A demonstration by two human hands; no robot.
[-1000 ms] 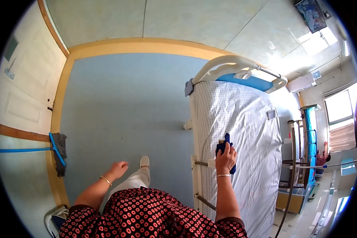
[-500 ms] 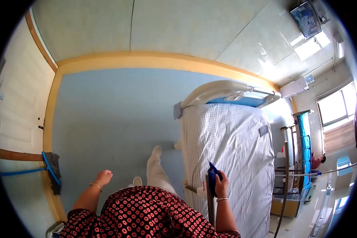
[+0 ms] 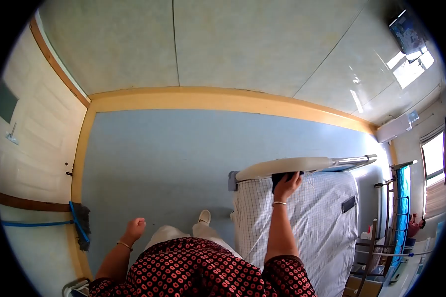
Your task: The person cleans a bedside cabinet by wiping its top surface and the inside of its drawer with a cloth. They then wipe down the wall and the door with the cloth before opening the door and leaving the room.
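Note:
My right hand (image 3: 286, 188) is closed on a dark blue cloth (image 3: 277, 182), pressed against the inner side of the pale bed end board (image 3: 287, 165). Below that arm lies the bed, with a wrinkled white checked sheet (image 3: 317, 222) over it. A flat dark grey rectangle (image 3: 349, 204) rests on the sheet toward the far side. My left hand (image 3: 136, 228) hangs over the blue floor, fingers curled into a fist, with nothing seen in it.
A mop (image 3: 82, 227) with a blue handle leans by the yellow skirting at left, near a white door (image 3: 39, 119). Beyond the bed stands another bed with a blue cover (image 3: 401, 213). A person (image 3: 415, 225) is at the far right.
My right hand has moved forward with the cloth, from above the bed's side rail to the end board. I have moved forward along the bed. My left hand is still a fist.

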